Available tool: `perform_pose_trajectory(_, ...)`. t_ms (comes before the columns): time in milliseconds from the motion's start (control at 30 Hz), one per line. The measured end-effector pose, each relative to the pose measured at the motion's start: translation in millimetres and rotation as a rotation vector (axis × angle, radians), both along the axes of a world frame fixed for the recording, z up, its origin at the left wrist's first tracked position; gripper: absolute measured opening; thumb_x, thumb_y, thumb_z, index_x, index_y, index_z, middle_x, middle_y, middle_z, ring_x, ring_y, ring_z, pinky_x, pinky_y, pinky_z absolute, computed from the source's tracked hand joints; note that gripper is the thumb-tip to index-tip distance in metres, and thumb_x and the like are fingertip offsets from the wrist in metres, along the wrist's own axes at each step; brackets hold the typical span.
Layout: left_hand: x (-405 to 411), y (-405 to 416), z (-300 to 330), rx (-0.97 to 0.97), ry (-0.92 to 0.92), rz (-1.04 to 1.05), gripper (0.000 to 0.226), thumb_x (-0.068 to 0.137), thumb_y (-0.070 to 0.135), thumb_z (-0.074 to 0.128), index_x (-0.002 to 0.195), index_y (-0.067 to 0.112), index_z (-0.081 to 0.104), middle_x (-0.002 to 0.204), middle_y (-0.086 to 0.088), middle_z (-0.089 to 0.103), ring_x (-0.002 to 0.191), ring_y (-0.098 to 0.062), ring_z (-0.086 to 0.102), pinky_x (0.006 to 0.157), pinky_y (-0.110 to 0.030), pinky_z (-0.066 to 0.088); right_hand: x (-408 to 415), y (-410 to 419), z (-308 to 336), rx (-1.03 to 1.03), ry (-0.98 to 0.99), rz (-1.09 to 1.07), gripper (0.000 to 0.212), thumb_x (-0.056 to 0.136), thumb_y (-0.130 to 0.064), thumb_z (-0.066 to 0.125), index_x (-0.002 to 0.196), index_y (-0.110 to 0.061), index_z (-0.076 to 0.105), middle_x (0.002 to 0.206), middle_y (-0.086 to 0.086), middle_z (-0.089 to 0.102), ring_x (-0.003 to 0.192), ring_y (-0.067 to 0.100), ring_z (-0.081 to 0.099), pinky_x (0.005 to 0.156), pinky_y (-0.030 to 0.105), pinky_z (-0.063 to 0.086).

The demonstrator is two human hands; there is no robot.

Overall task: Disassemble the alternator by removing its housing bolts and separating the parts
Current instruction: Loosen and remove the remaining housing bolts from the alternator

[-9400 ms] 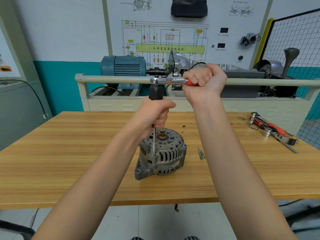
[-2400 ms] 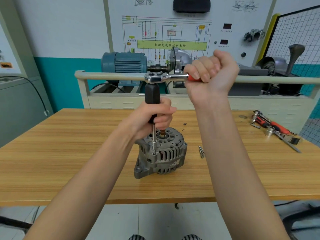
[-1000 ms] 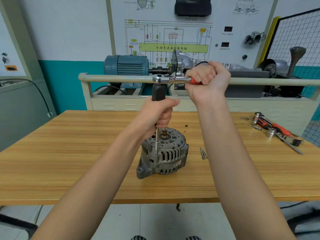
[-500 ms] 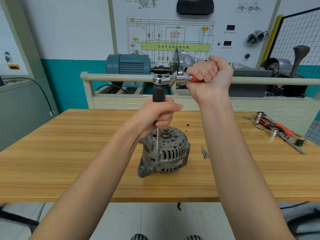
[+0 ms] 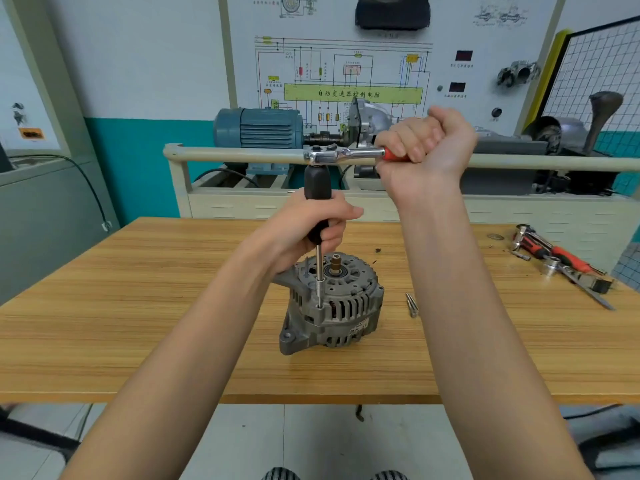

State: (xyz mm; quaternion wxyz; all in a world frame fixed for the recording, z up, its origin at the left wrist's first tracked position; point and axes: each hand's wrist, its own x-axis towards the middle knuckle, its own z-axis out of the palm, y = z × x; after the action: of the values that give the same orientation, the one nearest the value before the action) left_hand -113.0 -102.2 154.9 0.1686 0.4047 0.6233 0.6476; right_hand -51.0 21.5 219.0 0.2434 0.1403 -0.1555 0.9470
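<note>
The ratchet's red handle (image 5: 393, 154) is mostly hidden inside the right hand (image 5: 424, 147); the bolt head cannot be seen.

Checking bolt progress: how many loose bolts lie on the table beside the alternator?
2, I think: loose bolts lying close together on the table, right of the alternator. They are small; more may hide behind the forearms.

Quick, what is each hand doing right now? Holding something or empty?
Left hand: closed around the black handle of the upright driver standing on the alternator.
Right hand: closed around the ratchet by its red grip.
</note>
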Motion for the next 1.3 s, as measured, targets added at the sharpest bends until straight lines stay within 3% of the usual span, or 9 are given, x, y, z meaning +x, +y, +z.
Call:
perform_pose_trajectory(133, 4, 13, -2, -0.026, 0.089, 0.218, 0.053, 0.088, 0.006, 0.061, 0.043, 0.02, 0.038, 0.038, 0.004, 0.034, 0.034, -0.014, 0.032, 0.043, -0.02, 0.033, -9, 4, -4, -0.12, -0.016, 0.078, 0.049, 0.091, -0.007, 0.038, 0.045, -0.019, 0.025, 0.034, -0.008, 0.02, 0.027, 0.008, 0.017, 0.034, 0.014, 0.017)
perform_pose_trajectory(267, 4, 26, -7, 0.08, -0.133, 0.397, 0.037, 0.091, 0.007, 0.054, 0.06, 0.016, 0.036, 0.039, 0.007, 0.032, 0.03, -0.008, 0.026, 0.035, -0.016, 0.023, 1, -6, -10, -0.019, 0.078, -0.147, 0.054, 0.093, -0.008, 0.037, 0.042, -0.02, 0.027, 0.037, -0.007, 0.019, 0.031, 0.01, 0.015, 0.036, 0.02, 0.018)
perform_pose_trajectory(400, 6, 33, -8, 0.046, -0.109, 0.557, 0.025, 0.086, 0.006, 0.056, 0.067, 0.013, 0.04, 0.05, 0.001, 0.036, 0.03, -0.006, 0.03, 0.035, -0.015, 0.026, 12, -20, -13, 0.102, 0.16, -0.325, 0.058, 0.095, -0.01, 0.037, 0.04, -0.022, 0.028, 0.037, -0.006, 0.019, 0.033, 0.011, 0.016, 0.038, 0.022, 0.023)
perform_pose_trajectory(600, -3, 13, -1, 0.059, -0.086, -0.022, 0.042, 0.079, 0.008, 0.064, 0.048, 0.018, 0.038, 0.043, 0.004, 0.034, 0.04, -0.013, 0.033, 0.044, -0.022, 0.031, -5, 11, -6, -0.075, 0.008, 0.03, 0.052, 0.092, -0.008, 0.037, 0.042, -0.018, 0.027, 0.035, -0.007, 0.021, 0.027, 0.009, 0.017, 0.033, 0.016, 0.019)
perform_pose_trajectory(700, -2, 12, -1, 0.034, -0.055, -0.105, 0.046, 0.078, 0.012, 0.062, 0.041, 0.02, 0.036, 0.037, 0.005, 0.03, 0.034, -0.012, 0.027, 0.04, -0.019, 0.026, -12, 13, -6, -0.119, 0.002, 0.122, 0.052, 0.09, -0.008, 0.038, 0.04, -0.018, 0.027, 0.033, -0.008, 0.021, 0.025, 0.008, 0.018, 0.032, 0.015, 0.019)
perform_pose_trajectory(833, 1, 17, -3, 0.03, -0.108, 0.139, 0.056, 0.091, 0.008, 0.054, 0.043, 0.025, 0.031, 0.036, 0.006, 0.024, 0.031, -0.01, 0.018, 0.038, -0.017, 0.017, -4, 5, -9, -0.067, 0.043, -0.011, 0.055, 0.093, -0.009, 0.037, 0.04, -0.019, 0.028, 0.036, -0.007, 0.02, 0.029, 0.009, 0.017, 0.034, 0.019, 0.019)
perform_pose_trajectory(1000, 8, 36, -6, 0.093, -0.13, 0.576, 0.029, 0.086, 0.006, 0.055, 0.065, 0.014, 0.037, 0.047, 0.002, 0.034, 0.03, -0.007, 0.027, 0.035, -0.015, 0.024, 12, -20, -14, 0.053, 0.127, -0.333, 0.057, 0.096, -0.009, 0.037, 0.041, -0.021, 0.027, 0.038, -0.006, 0.018, 0.033, 0.011, 0.015, 0.038, 0.024, 0.021)
perform_pose_trajectory(1200, -2, 8, 2, -0.011, -0.06, -0.027, 0.043, 0.081, 0.01, 0.064, 0.047, 0.02, 0.04, 0.044, 0.004, 0.033, 0.042, -0.013, 0.03, 0.045, -0.022, 0.028, 4, 3, -2, 0.02, 0.02, -0.116, 0.053, 0.092, -0.008, 0.038, 0.042, -0.02, 0.027, 0.037, -0.007, 0.02, 0.031, 0.01, 0.016, 0.035, 0.02, 0.02)
perform_pose_trajectory(1300, -1, 7, 3, -0.024, -0.003, -0.115, 0.044, 0.078, 0.011, 0.062, 0.043, 0.016, 0.036, 0.039, 0.003, 0.032, 0.036, -0.012, 0.03, 0.042, -0.02, 0.029, -9, 12, -1, -0.077, -0.025, 0.113, 0.054, 0.092, -0.008, 0.038, 0.04, -0.018, 0.027, 0.034, -0.007, 0.021, 0.026, 0.008, 0.019, 0.033, 0.014, 0.018)
